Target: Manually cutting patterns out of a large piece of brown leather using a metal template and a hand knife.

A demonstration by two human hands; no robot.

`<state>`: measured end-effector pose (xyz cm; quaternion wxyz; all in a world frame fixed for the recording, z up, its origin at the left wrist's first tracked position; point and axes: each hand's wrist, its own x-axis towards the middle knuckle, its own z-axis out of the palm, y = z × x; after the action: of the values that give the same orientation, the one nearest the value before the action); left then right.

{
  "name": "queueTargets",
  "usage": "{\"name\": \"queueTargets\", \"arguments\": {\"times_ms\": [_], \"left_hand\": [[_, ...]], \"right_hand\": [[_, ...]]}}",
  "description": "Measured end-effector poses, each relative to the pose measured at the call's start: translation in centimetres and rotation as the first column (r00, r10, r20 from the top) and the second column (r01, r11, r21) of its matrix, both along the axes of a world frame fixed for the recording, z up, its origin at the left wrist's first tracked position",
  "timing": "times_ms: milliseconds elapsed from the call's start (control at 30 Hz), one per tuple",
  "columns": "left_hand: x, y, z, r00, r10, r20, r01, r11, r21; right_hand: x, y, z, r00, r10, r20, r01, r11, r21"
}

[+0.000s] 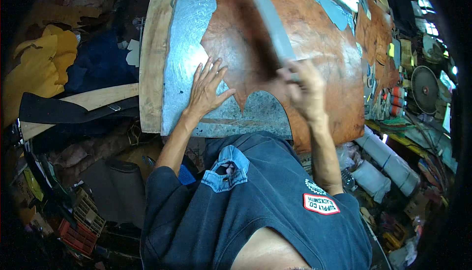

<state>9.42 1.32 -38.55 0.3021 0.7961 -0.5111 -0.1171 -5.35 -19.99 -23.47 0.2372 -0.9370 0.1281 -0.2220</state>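
Observation:
A large brown leather hide (327,81) lies over the worktable, its near edge ragged with a rounded notch and a thin point. My left hand (207,87) rests flat, fingers spread, on the pale metal-topped surface (186,34), with the fingertips near the hide's left edge. In my right hand (306,84), closed above the middle of the hide, is a long flat grey blade (271,18). It points away and slightly left, raised over the leather with a dark blurred shadow beside it. Its exact kind is unclear from the blur.
A wooden board (155,54) edges the table's left side. Yellow leather (54,56) and a black strip (64,110) lie farther left. Bottles with red (397,101), small tools and a round fan (424,89) stand on the right. Wrapped rolls (388,162) lie below them.

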Motion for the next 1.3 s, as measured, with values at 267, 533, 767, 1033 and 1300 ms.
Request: {"name": "queueTargets", "arguments": {"times_ms": [267, 533, 767, 1033, 1300], "left_hand": [[-1.0, 0.2, 0.5, 1.000, -0.016, 0.005, 0.016, 1.000, -0.014], [-0.8, -0.6, 0.1, 0.994, -0.103, 0.042, 0.103, 0.995, -0.006], [-1.1, -0.2, 0.0, 0.995, -0.078, 0.061, 0.078, 0.997, -0.009], [-2.1, 0.5, 0.2, 0.998, -0.062, 0.025, 0.063, 0.998, -0.006], [-2.5, 1.0, 0.4, 0.999, -0.037, 0.014, 0.037, 0.999, -0.022]], "right_hand": [[-2.4, 1.5, -7.6, 0.846, -0.216, -0.488, 0.267, 0.963, 0.038], [-4.1, -1.5, -9.7, 0.756, -0.304, -0.580, 0.394, 0.918, 0.034], [-4.1, -1.5, -9.8, 0.753, -0.246, -0.610, 0.450, 0.869, 0.204], [-5.3, -1.4, -10.4, 0.779, -0.216, -0.589, 0.389, 0.903, 0.183], [-4.9, -1.7, -10.3, 0.809, -0.197, -0.553, 0.360, 0.911, 0.200]]}}
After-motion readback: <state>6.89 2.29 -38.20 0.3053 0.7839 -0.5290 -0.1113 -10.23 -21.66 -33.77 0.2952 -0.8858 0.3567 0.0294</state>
